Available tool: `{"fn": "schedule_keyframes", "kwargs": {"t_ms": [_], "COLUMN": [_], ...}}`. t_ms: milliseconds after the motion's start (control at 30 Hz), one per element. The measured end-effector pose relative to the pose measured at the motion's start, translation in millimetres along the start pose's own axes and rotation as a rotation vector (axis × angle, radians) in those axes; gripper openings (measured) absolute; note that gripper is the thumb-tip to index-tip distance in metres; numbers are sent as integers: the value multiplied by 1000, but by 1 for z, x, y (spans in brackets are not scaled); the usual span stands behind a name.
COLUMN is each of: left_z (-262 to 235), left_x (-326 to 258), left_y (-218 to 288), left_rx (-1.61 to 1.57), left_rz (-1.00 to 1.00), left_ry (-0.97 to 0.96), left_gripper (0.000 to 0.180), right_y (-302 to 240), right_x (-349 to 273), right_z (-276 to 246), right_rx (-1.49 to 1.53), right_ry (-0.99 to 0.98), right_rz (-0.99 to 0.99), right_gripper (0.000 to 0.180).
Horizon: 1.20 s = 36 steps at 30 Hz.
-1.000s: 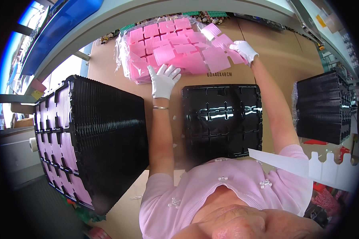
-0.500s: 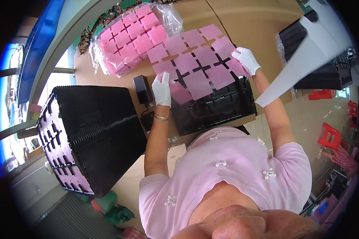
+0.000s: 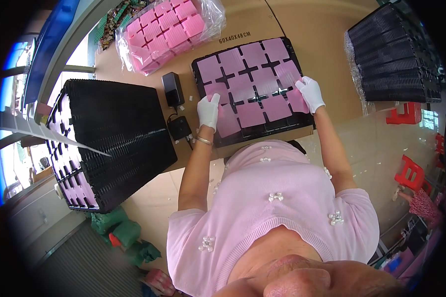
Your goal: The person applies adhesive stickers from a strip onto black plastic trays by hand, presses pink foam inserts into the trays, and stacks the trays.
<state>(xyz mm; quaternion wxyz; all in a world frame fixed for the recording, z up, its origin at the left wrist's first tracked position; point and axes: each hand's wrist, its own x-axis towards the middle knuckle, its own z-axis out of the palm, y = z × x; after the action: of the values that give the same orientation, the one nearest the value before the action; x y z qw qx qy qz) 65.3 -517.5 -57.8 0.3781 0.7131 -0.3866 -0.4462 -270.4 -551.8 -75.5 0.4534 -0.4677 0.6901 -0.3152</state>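
A thin pink sheet [image 3: 243,85] with cross-shaped cutouts lies over a black plastic tray [image 3: 270,127] in front of me. The tray's dark rim shows around the sheet, and black shows through the cutouts. In a white glove, my left hand [image 3: 208,113] is closed on the sheet's near left edge, thumb on top. My right hand [image 3: 310,95], gloved too, pinches its right edge. The fingers under the sheet are hidden.
Cardboard [image 3: 332,64] lies beneath the tray. A bagged stack of pink sheets [image 3: 166,28] lies far left. Stacked black trays stand at left [image 3: 121,136] and right [image 3: 389,59]. Nearer my left hand are a black power adapter [image 3: 172,89] and a small black box [image 3: 179,127]. Red stools [image 3: 409,172] stand right.
The pink sheet has come down from above the tray's far part and now lies over it. Both hands have moved with it, still at its edges. A white strip at right has left that spot.
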Motion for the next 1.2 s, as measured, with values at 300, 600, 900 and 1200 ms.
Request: {"fn": "schedule_keyframes", "kwargs": {"t_ms": [300, 600, 900, 1200], "left_z": [2, 0, -2, -8], "left_x": [5, 8, 5, -18], "left_y": [-14, -10, -19, -19], "left_rx": [-29, 77, -22, 103], "left_rz": [-94, -5, -177, -168], "left_ry": [-63, 2, -40, -32], "left_gripper": [23, 21, 25, 41], "right_y": [13, 16, 11, 4], "right_x": [-14, -13, -15, -39], "right_z": [9, 13, 12, -3], "right_rx": [-57, 1, -67, -174], "right_ry": [85, 63, 12, 19], "right_rz": [31, 57, 122, 145], "right_gripper": [24, 23, 28, 42]}}
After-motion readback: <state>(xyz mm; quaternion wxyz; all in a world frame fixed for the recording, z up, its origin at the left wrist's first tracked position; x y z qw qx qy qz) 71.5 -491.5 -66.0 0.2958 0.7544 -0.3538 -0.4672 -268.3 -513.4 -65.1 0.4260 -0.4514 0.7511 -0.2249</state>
